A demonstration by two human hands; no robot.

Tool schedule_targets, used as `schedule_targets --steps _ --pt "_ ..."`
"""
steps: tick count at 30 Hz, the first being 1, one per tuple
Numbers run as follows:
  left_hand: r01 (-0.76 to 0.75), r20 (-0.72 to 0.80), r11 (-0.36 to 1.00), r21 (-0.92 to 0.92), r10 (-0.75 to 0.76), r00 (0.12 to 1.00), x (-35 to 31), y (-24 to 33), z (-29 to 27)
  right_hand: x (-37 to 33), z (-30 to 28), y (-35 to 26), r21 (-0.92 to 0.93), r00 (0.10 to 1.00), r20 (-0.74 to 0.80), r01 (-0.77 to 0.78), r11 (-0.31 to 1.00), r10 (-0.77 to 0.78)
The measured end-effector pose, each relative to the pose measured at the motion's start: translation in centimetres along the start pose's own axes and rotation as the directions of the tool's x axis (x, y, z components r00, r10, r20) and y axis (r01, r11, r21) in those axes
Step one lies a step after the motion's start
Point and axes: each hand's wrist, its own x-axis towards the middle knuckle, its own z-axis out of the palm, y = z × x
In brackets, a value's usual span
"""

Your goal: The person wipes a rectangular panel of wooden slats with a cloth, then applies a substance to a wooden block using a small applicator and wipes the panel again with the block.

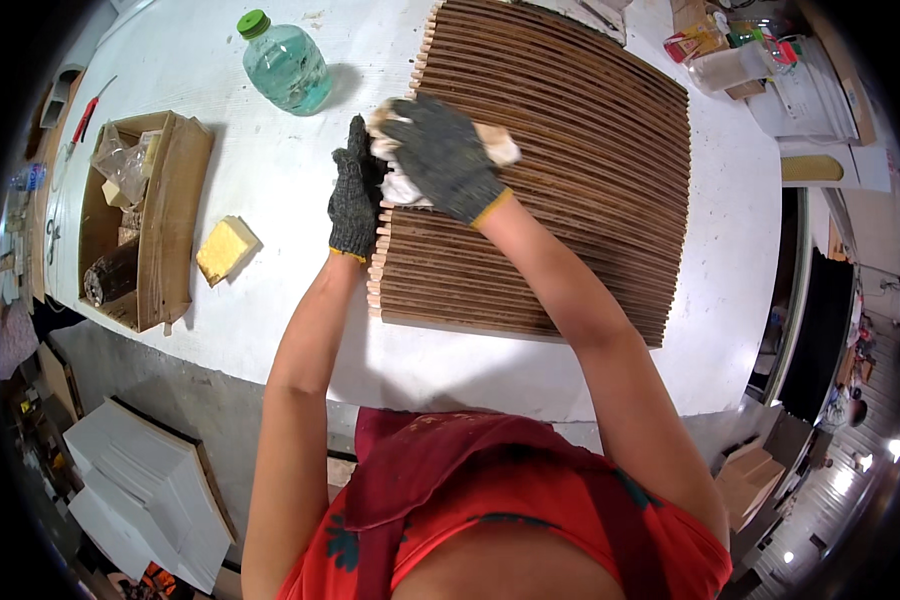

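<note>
A panel of dark brown ribbed wooden slats point(570, 200) lies on the white table, pale tongue-like ends showing along its left edge. My right hand point(438, 158), in a dark knitted glove with a yellow cuff, presses a whitish, stained cloth point(500, 143) onto the slats near that edge. The cloth bunches out on both sides of the hand. Beside the slat ends, my left hand point(352, 195) wears a matching glove and stands on its side, fingers stretched toward the far side. Nothing shows in its grasp.
A clear bottle of bluish-green liquid point(287, 68) with a green cap stands at the far left. Nearer lie a yellow sponge block point(226, 249) and an open cardboard box point(170, 225) with odds and ends. Red-handled scissors or pliers point(87, 118) lie leftmost; bottles and packets point(735, 65) crowd the far right.
</note>
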Motion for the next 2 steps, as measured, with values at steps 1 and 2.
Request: schedule_targets --steps 1,2 --pt "-0.015 0.020 1.000 -0.022 0.016 1.000 -0.11 -0.07 0.05 -1.09 -1.43 0.75 0.075 0.998 0.056 -0.033 0.997 0.029" --pt "0.000 0.019 0.997 -0.079 0.001 1.000 -0.29 0.36 0.85 -0.99 -1.74 1.11 0.070 0.998 0.053 -0.033 0.997 0.029"
